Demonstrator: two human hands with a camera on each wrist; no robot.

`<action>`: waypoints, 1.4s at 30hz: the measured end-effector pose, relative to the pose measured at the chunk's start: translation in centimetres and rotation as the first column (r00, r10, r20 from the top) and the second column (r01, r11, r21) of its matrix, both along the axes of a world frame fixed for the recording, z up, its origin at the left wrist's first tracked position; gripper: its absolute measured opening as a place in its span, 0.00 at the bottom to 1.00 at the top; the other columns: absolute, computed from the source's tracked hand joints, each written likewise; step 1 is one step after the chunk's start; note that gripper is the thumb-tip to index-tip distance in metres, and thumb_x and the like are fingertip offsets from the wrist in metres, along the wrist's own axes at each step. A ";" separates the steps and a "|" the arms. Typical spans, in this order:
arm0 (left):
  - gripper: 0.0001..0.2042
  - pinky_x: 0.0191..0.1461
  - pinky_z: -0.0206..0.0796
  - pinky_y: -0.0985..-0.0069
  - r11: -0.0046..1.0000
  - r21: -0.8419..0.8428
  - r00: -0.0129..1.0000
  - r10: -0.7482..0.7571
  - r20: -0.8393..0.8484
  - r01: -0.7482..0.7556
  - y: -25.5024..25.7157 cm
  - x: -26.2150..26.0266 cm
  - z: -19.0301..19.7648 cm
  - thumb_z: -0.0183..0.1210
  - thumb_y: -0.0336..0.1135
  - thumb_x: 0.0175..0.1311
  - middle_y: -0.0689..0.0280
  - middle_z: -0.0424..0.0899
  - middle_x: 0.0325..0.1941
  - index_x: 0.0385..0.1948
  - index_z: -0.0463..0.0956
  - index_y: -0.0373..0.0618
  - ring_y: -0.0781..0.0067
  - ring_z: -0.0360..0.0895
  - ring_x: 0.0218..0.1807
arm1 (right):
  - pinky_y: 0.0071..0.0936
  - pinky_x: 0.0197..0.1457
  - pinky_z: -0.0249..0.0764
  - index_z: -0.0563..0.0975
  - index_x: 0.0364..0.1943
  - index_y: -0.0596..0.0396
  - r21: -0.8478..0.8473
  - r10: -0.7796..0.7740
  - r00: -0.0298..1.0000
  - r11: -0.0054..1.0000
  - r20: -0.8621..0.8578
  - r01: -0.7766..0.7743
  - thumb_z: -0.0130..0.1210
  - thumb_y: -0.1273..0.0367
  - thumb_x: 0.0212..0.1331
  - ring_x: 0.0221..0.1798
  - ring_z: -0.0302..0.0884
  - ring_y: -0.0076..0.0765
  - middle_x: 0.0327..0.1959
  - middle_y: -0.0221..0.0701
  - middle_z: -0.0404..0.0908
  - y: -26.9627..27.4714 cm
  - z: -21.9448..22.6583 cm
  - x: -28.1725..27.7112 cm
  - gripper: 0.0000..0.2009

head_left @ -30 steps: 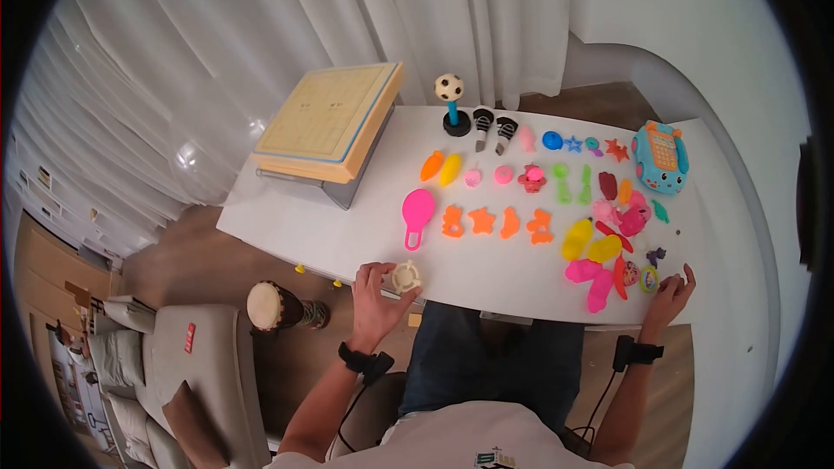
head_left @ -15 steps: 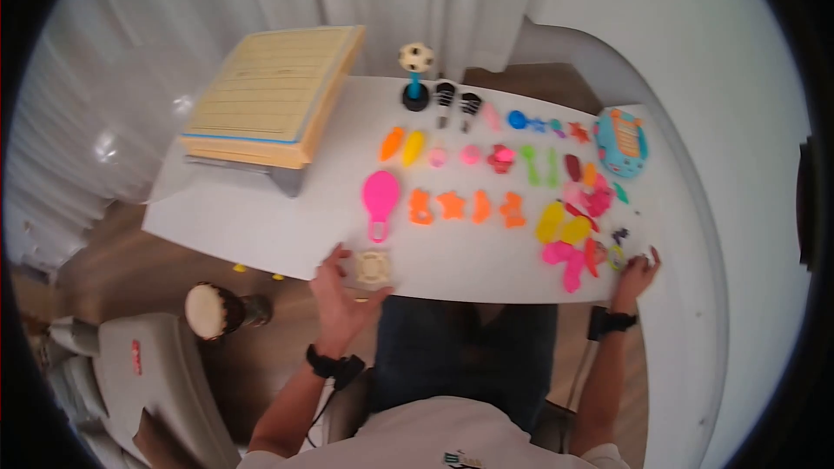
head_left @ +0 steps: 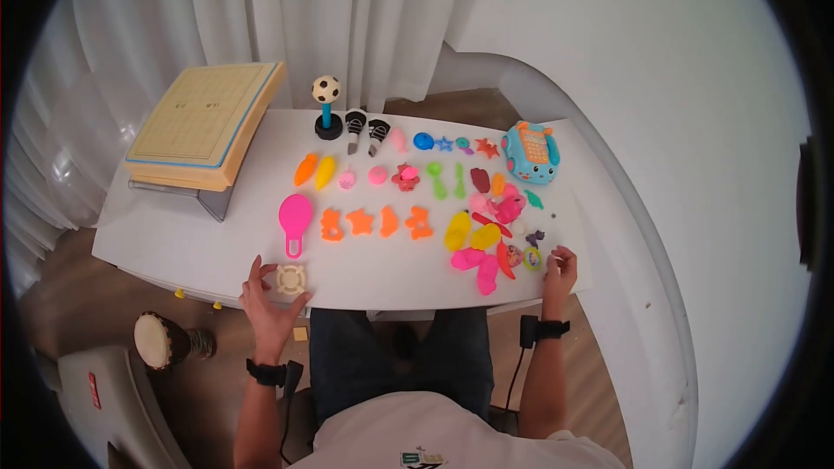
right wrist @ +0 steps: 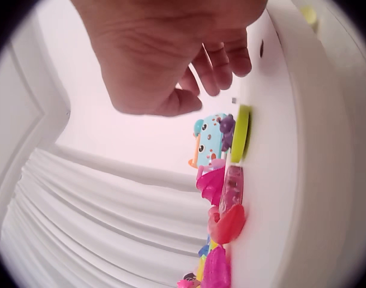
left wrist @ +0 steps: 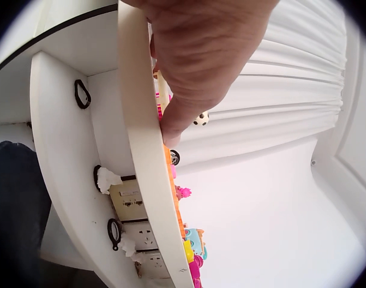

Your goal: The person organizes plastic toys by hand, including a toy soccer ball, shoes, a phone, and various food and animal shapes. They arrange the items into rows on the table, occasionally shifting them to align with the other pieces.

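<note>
A cream, round toy piece with notched corners [head_left: 292,279] lies flat near the table's front edge. My left hand [head_left: 268,306] is spread around its left and front sides, thumb to the front and fingers to the left. In the left wrist view the thumb [left wrist: 175,123] lies along the table edge. My right hand [head_left: 560,273] rests at the right front of the table, fingers loosely bent and nothing in them. Just left of it sits a yellow-green round toy [head_left: 532,258], also seen on edge below the fingers in the right wrist view.
A pink paddle [head_left: 296,213] and several orange shapes [head_left: 360,221] lie behind the cream piece. Pink toy shoes [head_left: 487,275] and yellow ones [head_left: 458,230] are heaped at right. A toy phone [head_left: 532,153], a ball stand [head_left: 327,126] and a tilted board [head_left: 204,113] stand farther back.
The head view has swung right, so the table appears farther left. My left fingertips have loosened from the cream piece, which stays in place. My right hand stays beside the round toy.
</note>
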State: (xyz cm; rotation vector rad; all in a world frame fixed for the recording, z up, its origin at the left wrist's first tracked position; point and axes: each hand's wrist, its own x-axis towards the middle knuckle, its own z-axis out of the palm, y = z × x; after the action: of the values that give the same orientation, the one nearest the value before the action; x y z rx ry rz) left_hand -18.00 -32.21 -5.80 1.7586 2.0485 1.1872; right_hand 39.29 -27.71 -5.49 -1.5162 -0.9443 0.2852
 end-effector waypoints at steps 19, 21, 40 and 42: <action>0.38 0.63 0.66 0.64 0.976 0.187 0.968 -0.147 0.204 0.109 -4.8 -2.0 2.1 0.77 0.32 0.56 0.56 0.77 0.67 0.69 0.69 0.40 0.57 0.75 0.66 | 0.33 0.57 0.73 0.69 0.72 0.60 -0.163 0.005 0.942 0.985 0.335 0.052 0.75 0.72 0.54 0.48 0.72 0.33 0.55 0.33 0.83 -0.9 -1.6 -2.2 0.39; 0.26 0.61 0.71 0.66 0.954 0.152 0.957 -0.275 0.088 0.259 -5.3 -0.3 4.9 0.73 0.29 0.61 0.55 0.82 0.62 0.62 0.77 0.41 0.57 0.80 0.64 | 0.32 0.57 0.72 0.68 0.72 0.59 -0.080 0.022 0.952 0.997 0.304 0.002 0.75 0.73 0.54 0.49 0.73 0.31 0.56 0.31 0.83 -1.4 -1.2 -2.4 0.40; 0.19 0.63 0.68 0.58 0.558 -0.192 0.368 -0.730 -0.576 0.807 11.4 38.9 6.0 0.68 0.46 0.62 0.56 0.84 0.49 0.46 0.84 0.41 0.55 0.77 0.61 | 0.27 0.51 0.78 0.56 0.82 0.58 0.025 0.107 0.967 0.993 0.231 -0.116 0.67 0.83 0.59 0.55 0.81 0.33 0.68 0.38 0.79 -7.5 5.3 -3.8 0.46; 0.18 0.64 0.67 0.58 0.583 -0.234 0.337 -0.702 -0.627 0.778 11.6 40.1 5.2 0.67 0.46 0.62 0.56 0.84 0.49 0.45 0.84 0.41 0.55 0.77 0.61 | 0.27 0.51 0.78 0.56 0.82 0.58 0.020 0.111 0.962 0.993 0.251 -0.119 0.66 0.83 0.59 0.55 0.81 0.33 0.68 0.39 0.79 -7.6 5.4 -3.4 0.46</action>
State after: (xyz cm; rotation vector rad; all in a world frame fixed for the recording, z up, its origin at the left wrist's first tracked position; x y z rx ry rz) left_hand 22.06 -20.63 -0.55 3.0007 0.9762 0.3499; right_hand 35.93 -35.32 -0.12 -1.4901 -1.2335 0.1617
